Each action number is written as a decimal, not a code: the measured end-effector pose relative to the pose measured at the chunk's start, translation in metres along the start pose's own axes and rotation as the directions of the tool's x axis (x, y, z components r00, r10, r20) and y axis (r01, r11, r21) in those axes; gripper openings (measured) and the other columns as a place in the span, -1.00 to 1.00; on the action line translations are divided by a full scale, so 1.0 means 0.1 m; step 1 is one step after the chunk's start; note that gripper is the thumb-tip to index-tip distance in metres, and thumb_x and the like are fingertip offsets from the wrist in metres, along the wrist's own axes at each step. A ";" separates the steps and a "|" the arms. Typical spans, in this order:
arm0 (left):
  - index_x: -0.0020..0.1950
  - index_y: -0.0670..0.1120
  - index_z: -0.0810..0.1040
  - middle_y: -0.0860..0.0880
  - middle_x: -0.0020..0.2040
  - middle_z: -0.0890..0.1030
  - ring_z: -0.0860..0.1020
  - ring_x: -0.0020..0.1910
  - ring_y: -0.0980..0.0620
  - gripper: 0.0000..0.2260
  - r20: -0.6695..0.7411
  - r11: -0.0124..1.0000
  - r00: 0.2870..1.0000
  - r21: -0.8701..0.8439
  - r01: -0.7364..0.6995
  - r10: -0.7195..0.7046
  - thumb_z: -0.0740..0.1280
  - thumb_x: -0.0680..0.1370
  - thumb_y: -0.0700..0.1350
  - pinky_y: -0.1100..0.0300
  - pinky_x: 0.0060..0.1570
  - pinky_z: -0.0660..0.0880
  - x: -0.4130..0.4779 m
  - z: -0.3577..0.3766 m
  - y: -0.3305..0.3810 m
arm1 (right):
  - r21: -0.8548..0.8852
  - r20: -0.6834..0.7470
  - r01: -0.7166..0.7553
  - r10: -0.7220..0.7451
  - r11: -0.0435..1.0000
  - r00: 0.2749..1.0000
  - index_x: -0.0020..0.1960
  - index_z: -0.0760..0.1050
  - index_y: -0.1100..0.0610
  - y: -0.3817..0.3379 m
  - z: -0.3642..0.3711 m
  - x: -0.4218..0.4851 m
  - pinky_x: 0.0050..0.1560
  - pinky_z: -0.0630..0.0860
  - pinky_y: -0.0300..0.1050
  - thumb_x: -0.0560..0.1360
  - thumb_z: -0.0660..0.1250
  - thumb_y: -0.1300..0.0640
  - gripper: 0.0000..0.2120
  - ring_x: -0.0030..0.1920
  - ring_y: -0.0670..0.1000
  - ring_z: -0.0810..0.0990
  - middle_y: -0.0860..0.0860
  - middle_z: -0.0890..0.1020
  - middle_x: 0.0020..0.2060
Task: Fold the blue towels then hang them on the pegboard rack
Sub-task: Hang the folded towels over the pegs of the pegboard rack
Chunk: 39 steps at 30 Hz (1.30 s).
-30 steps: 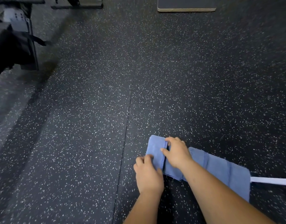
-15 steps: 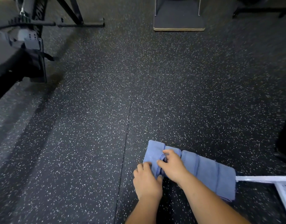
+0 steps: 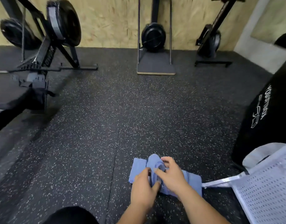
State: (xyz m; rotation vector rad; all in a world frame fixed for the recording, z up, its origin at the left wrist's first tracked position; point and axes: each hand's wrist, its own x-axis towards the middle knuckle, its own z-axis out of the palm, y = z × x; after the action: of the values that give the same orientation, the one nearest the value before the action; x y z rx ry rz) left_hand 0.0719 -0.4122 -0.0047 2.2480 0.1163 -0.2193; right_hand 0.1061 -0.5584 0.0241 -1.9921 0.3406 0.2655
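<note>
Towel (image 3: pixel 138 168), blue, lower centre of frame, lying flat on the speckled floor (image 3: pixel 90 143) as a long strip. Its middle is lifted into a bunched roll between both hands. Left end lies flat. Right end sits right by the rack's white bar; can't tell if they touch.

Left hand (image 3: pixel 143 189) comes in from below, fingers curled onto the roll's near-left side, thumb pressed against the cloth. Right hand (image 3: pixel 172 176) sits on the roll's right side, fingers curled over the top, thumb pinching the cloth from the front. Both hands hold cloth, neither is spread.

Step looks like mid-fold, hanging not started. To do it well: keep edges lined up while turning the bunch over, hold even tension on both sides so layers don't skew, then press flat before lifting. Risk: the loose left flap slips out and the fold goes crooked.

Rack (image 3: pixel 268 191), white and perforated, lower right, lying tilted near the floor. Black bag (image 3: pixel 268 118) with white lettering stands above it at right edge. Rower (image 3: pixel 58 29) upper left, blurred. Another machine (image 3: pixel 153 38) upper centre against the plywood wall.
</note>
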 end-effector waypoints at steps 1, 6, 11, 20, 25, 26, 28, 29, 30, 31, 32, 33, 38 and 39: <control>0.10 0.20 0.43 0.21 -0.06 0.61 0.57 -0.01 0.09 -0.70 -0.004 1.000 1.000 -0.018 -0.024 0.024 0.37 0.49 0.31 0.00 0.03 0.57 -0.04 -0.01 0.06 | 0.010 0.001 0.027 -0.027 1.000 1.000 0.18 0.47 -0.16 -0.06 -0.09 -0.09 0.01 0.56 -0.35 0.48 0.58 0.12 -0.59 -0.05 -0.29 0.68 -0.17 0.68 0.07; 0.26 0.18 0.48 0.22 0.06 0.65 0.61 0.04 0.24 -0.73 0.023 0.990 0.993 -0.085 -0.113 0.116 0.38 0.61 0.21 0.32 -0.03 0.48 -0.24 -0.17 0.48 | -0.005 -0.014 0.085 -0.085 0.996 0.996 0.29 0.49 -0.12 -0.26 -0.54 -0.45 0.12 0.61 -0.25 0.52 0.55 0.13 -0.58 0.04 -0.20 0.69 -0.13 0.66 0.16; 0.21 0.20 0.52 0.20 0.00 0.69 0.65 -0.06 0.19 -0.83 0.080 0.972 0.976 -0.137 -0.191 0.203 0.36 0.63 0.12 0.03 0.06 0.61 -0.45 -0.26 0.88 | -0.090 -0.102 0.144 -0.153 0.985 0.983 0.41 0.55 -0.06 -0.32 -0.93 -0.79 0.19 0.64 -0.08 0.49 0.57 0.08 -0.48 0.01 -0.16 0.69 -0.18 0.69 0.07; 0.08 0.22 0.56 0.15 -0.18 0.70 0.63 -0.24 0.14 -0.91 0.074 0.918 0.922 -0.156 -0.365 0.380 0.31 0.67 0.01 0.01 -0.08 0.61 -0.78 -0.24 1.57 | -0.209 -0.386 0.214 -0.281 0.954 0.878 0.40 0.55 -0.17 -0.42 -1.44 -1.33 0.21 0.58 -0.03 0.58 0.43 0.07 -0.60 0.11 -0.09 0.62 -0.15 0.60 0.14; 0.10 0.26 0.55 0.23 -0.11 0.67 0.60 -0.17 0.19 -0.90 0.064 0.875 0.879 -0.147 -0.461 0.473 0.27 0.67 0.06 0.00 -0.04 0.61 -0.86 -0.13 2.00 | -0.237 -0.525 0.220 -0.316 0.946 0.790 0.39 0.55 -0.20 -0.47 -1.80 -1.59 0.14 0.57 -0.08 0.63 0.35 0.03 -0.66 0.09 -0.13 0.60 -0.20 0.58 0.10; 0.09 0.25 0.56 0.24 -0.11 0.67 0.60 -0.16 0.19 -0.88 0.062 0.866 0.871 -0.156 -0.474 0.488 0.26 0.68 0.03 0.01 -0.03 0.60 -0.89 -0.11 2.10 | -0.233 -0.550 0.228 -0.321 0.945 0.771 0.38 0.55 -0.21 -0.48 -1.88 -1.65 0.13 0.57 -0.10 0.64 0.35 0.02 -0.67 0.08 -0.16 0.59 -0.21 0.57 0.09; 0.09 0.24 0.56 0.22 -0.11 0.67 0.61 -0.15 0.19 -0.87 0.052 0.843 0.850 -0.174 -0.510 0.525 0.26 0.68 0.00 0.01 -0.04 0.60 -0.92 -0.06 2.33 | -0.233 -0.604 0.240 -0.334 0.942 0.724 0.39 0.55 -0.19 -0.50 -2.04 -1.76 0.14 0.56 -0.12 0.65 0.34 0.00 -0.67 0.08 -0.18 0.58 -0.21 0.56 0.09; 0.08 0.24 0.56 0.21 -0.11 0.67 0.61 -0.15 0.19 -0.86 0.050 0.831 0.840 -0.185 -0.524 0.541 0.25 0.69 0.00 0.01 -0.05 0.60 -0.93 -0.04 2.45 | -0.236 -0.630 0.245 -0.340 0.940 0.698 0.40 0.55 -0.19 -0.51 -2.13 -1.81 0.14 0.55 -0.13 0.65 0.33 0.01 -0.67 0.09 -0.17 0.58 -0.21 0.55 0.10; 0.08 0.25 0.56 0.21 -0.11 0.67 0.60 -0.16 0.19 -0.86 0.052 0.819 0.829 -0.200 -0.537 0.557 0.25 0.69 0.00 0.02 -0.07 0.60 -0.95 -0.01 2.57 | -0.243 -0.656 0.251 -0.349 0.937 0.670 0.41 0.54 -0.18 -0.52 -2.23 -1.85 0.12 0.54 -0.15 0.66 0.33 0.02 -0.67 0.09 -0.17 0.58 -0.21 0.55 0.11; 0.08 0.26 0.56 0.21 -0.11 0.67 0.60 -0.17 0.20 -0.85 0.055 0.808 0.819 -0.214 -0.549 0.571 0.25 0.69 0.00 0.04 -0.08 0.59 -0.97 0.02 2.70 | -0.252 -0.680 0.245 -0.351 0.936 0.643 0.42 0.53 -0.18 -0.53 -2.32 -1.90 0.10 0.52 -0.16 0.66 0.32 0.01 -0.66 0.10 -0.17 0.57 -0.20 0.54 0.13; 0.09 0.26 0.56 0.22 -0.11 0.67 0.60 -0.17 0.21 -0.84 0.058 0.795 0.807 -0.226 -0.563 0.588 0.24 0.69 -0.01 0.07 -0.09 0.58 -0.99 0.05 2.83 | -0.259 -0.706 0.236 -0.351 0.936 0.616 0.44 0.52 -0.18 -0.55 -2.41 -1.95 0.08 0.50 -0.17 0.67 0.31 0.00 -0.65 0.12 -0.16 0.56 -0.20 0.52 0.15; 0.11 0.26 0.56 0.22 -0.10 0.67 0.60 -0.16 0.22 -0.83 0.061 0.780 0.792 -0.236 -0.580 0.607 0.24 0.69 -0.02 0.08 -0.08 0.58 -1.02 0.08 2.96 | -0.266 -0.731 0.223 -0.347 0.938 0.587 0.45 0.50 -0.19 -0.57 -2.51 -2.00 0.06 0.49 -0.17 0.67 0.30 -0.02 -0.64 0.13 -0.15 0.55 -0.19 0.51 0.16; 0.15 0.23 0.56 0.20 -0.07 0.68 0.61 -0.08 0.15 -0.83 0.081 0.712 0.722 -0.275 -0.646 0.687 0.24 0.66 -0.01 0.05 0.00 0.59 -1.12 0.22 3.61 | -0.242 -0.851 0.183 -0.299 0.953 0.432 0.50 0.49 -0.12 -0.68 -2.98 -2.18 0.01 0.42 -0.15 0.68 0.31 0.00 -0.62 0.13 -0.07 0.53 -0.15 0.45 0.13; 0.14 0.23 0.56 0.20 -0.07 0.67 0.61 -0.08 0.15 -0.84 0.085 0.701 0.711 -0.283 -0.654 0.698 0.24 0.65 0.00 0.04 0.00 0.59 -1.15 0.24 3.72 | -0.234 -0.870 0.180 -0.289 0.955 0.399 0.50 0.49 -0.10 -0.70 -3.07 -2.20 0.01 0.42 -0.14 0.68 0.31 0.00 -0.61 0.14 -0.05 0.54 -0.15 0.44 0.13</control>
State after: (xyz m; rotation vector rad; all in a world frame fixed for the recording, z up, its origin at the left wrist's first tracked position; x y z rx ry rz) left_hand 0.0155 -0.6677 0.2852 1.8704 -0.7581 -0.0048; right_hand -0.0641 -0.7804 0.2869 -2.0887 0.7152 -1.0821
